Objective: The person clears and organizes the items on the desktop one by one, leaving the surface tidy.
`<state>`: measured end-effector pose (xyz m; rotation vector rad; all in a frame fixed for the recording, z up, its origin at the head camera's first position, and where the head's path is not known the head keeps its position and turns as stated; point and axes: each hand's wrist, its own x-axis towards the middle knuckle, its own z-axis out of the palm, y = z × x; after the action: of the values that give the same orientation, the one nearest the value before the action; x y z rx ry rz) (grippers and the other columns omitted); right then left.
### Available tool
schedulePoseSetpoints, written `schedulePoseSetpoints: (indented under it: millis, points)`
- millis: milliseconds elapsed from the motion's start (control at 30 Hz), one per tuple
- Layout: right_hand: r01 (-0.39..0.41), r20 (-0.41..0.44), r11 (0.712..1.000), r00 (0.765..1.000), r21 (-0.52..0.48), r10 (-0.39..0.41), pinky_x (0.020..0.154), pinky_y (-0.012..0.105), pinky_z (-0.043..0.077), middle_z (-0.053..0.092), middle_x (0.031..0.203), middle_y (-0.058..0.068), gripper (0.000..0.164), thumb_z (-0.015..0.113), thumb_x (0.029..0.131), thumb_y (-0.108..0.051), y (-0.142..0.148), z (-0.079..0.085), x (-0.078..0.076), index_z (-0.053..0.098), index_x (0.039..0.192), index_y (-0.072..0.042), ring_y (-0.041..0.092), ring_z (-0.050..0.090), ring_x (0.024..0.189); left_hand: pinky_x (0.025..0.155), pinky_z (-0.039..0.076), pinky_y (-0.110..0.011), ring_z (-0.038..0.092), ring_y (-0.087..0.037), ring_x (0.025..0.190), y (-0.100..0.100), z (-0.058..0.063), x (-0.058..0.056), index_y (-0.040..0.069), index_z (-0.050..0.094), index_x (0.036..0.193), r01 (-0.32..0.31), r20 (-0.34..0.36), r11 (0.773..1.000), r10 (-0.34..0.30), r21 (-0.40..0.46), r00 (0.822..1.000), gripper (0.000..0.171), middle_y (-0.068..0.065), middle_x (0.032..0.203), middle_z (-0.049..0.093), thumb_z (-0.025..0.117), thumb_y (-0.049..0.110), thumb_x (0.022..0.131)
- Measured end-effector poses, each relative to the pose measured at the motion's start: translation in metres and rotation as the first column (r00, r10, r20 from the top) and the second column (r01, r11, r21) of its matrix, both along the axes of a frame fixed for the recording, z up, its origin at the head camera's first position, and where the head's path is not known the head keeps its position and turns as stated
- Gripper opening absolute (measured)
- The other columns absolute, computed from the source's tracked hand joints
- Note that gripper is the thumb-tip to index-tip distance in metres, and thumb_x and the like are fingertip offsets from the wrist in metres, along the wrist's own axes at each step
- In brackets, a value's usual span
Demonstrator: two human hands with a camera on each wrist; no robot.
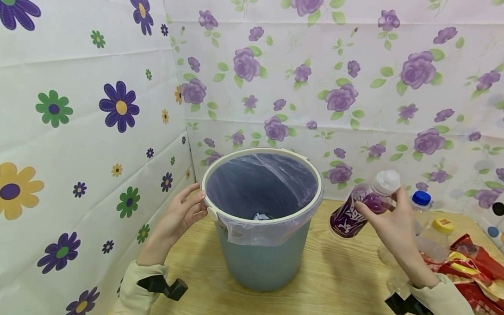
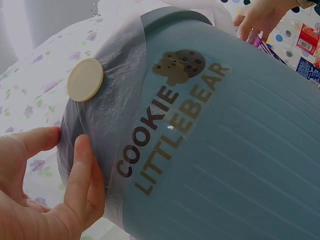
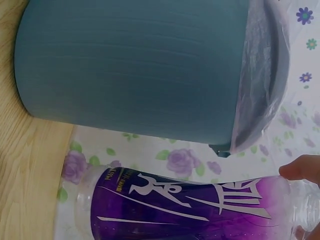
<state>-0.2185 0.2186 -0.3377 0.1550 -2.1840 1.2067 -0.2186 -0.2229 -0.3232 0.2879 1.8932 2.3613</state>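
Observation:
A blue-grey trash can (image 1: 265,264) stands on the wooden table, its cream rim (image 1: 258,220) lined with a thin plastic bag (image 1: 255,232). My left hand (image 1: 176,219) is at the can's left side, fingertips touching the bag-covered wall just below the rim; the left wrist view shows these fingers (image 2: 82,165) beside a round cream knob (image 2: 85,80). To the right of the can, my right hand (image 1: 393,222) pinches a drink bottle (image 1: 350,216) near its neck. The bottle has a purple label, a white cap and tilts, raised above the table.
Behind my right hand stand clear bottles, one with a blue cap (image 1: 421,198) and one with a yellow cap (image 1: 443,225). Crumpled red snack wrappers (image 1: 477,272) lie at the right. Crumpled white paper (image 1: 261,216) shows inside the can. Flowered sheets (image 1: 254,102) hang behind and at left.

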Motion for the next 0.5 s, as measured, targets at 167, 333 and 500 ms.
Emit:
schedulePoseSetpoints:
  millis: [167,333,500]
  points:
    - [-0.009,-0.071,0.998,0.997,-0.063,0.004,0.086,0.011,0.04,0.048,0.125,-0.006,0.077,0.081,0.075,-0.005,-0.002,0.003,0.001,0.042,0.141,-0.013,-0.005,0.043,0.11,0.074,0.056,-0.016,0.062,-0.003,0.077,0.0,0.0,0.0,0.002,0.018,0.149,0.001,0.006,1.0,-0.001,0.003,1.0,0.059,0.006,0.088,0.062,0.048,0.017,0.1]
    - [-0.049,-0.17,0.994,0.985,-0.1,0.031,0.088,0.011,0.041,0.045,0.123,-0.02,0.079,0.08,0.072,0.004,-0.002,0.007,0.001,0.045,0.14,-0.015,0.0,0.046,0.114,0.074,0.056,-0.016,0.062,-0.003,0.077,0.0,0.0,0.0,0.003,0.017,0.149,-0.009,0.014,1.0,0.01,-0.006,1.0,0.06,0.006,0.088,0.062,0.048,0.017,0.1]
    - [-0.097,-0.242,0.989,0.968,-0.111,0.068,0.09,0.011,0.041,0.046,0.126,-0.016,0.081,0.078,0.07,0.01,-0.003,0.013,0.003,0.043,0.14,-0.013,0.004,0.046,0.117,0.075,0.056,-0.016,0.062,-0.003,0.077,0.0,0.001,0.0,0.003,0.017,0.15,-0.018,0.023,1.0,0.018,-0.012,1.0,0.061,0.007,0.088,0.062,0.049,0.018,0.099]
